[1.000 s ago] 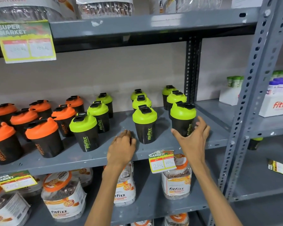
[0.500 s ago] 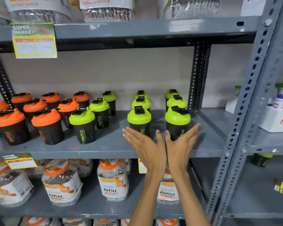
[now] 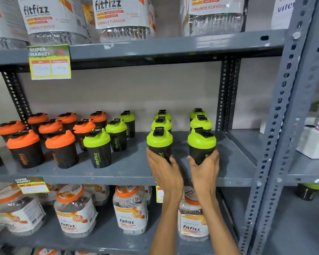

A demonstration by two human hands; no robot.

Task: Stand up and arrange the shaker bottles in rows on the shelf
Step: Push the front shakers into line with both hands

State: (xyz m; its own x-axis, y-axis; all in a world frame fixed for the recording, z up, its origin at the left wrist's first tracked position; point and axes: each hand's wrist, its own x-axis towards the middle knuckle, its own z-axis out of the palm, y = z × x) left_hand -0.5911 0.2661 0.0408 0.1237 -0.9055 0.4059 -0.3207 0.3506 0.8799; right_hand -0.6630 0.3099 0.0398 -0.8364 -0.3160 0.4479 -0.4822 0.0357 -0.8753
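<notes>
Black shaker bottles stand upright in rows on the grey middle shelf (image 3: 133,172). Orange-lidded ones (image 3: 60,150) fill the left; green-lidded ones (image 3: 98,148) stand in rows of three toward the right. My left hand (image 3: 164,170) wraps the lower body of the front green-lidded bottle (image 3: 159,142) in the second row from the right. My right hand (image 3: 204,168) grips the base of the front green-lidded bottle (image 3: 202,144) of the rightmost row. Both bottles rest on the shelf.
Large fitfizz jars (image 3: 131,210) fill the shelf below and more jars (image 3: 118,17) the shelf above. A perforated grey upright (image 3: 276,137) borders the bay on the right, a black post (image 3: 226,96) behind. Price tags (image 3: 50,61) hang from shelf edges. White tubs (image 3: 315,142) sit in the neighbouring bay.
Both hands, held open together in front of the shelf edge half a second ago, have moved forward and closed around the two front green-lidded bottles. The camera has tilted upward.
</notes>
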